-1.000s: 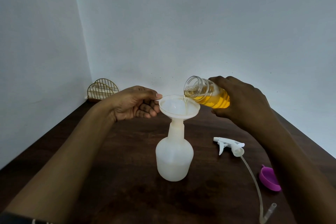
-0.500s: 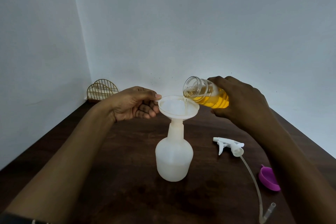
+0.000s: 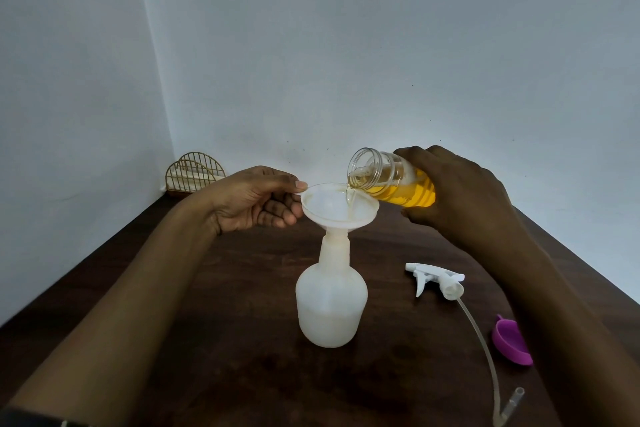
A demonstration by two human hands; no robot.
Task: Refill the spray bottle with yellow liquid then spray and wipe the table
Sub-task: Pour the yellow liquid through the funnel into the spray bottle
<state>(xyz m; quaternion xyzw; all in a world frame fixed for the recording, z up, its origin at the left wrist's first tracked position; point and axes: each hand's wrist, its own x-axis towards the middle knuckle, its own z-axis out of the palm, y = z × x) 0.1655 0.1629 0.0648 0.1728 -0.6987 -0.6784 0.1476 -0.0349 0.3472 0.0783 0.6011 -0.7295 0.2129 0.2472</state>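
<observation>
My left hand (image 3: 256, 201) pinches the left rim of the white funnel (image 3: 322, 213) between thumb and forefinger; the remaining fingers are curled beneath the rim. My right hand (image 3: 460, 191) is wrapped around the body of a clear ribbed plastic bottle (image 3: 381, 168), uncapped, tipped nearly level with its mouth pointing left over the funnel. The yellow liquid (image 3: 405, 196) lies along the lower side of that bottle, and a thin stream runs from its lip into the funnel bowl.

The funnel spout sits in the neck of the spray bottle (image 3: 330, 308), a translucent white vessel that stands upright on the dark wooden desk (image 3: 242, 322), directly below both hands. A pale liquid level shows in its lower part.

The white trigger sprayer head (image 3: 436, 279) lies on its side on the desk, to the right of the spray bottle and apart from it. Its clear dip tube (image 3: 481, 340) curves toward the near edge. A purple cap (image 3: 510, 340) lies open side up just right of the tube, partly hidden by my right forearm.

A gold wire rack (image 3: 194, 175) stands at the far left corner of the desk against the pale wall (image 3: 346, 45).
</observation>
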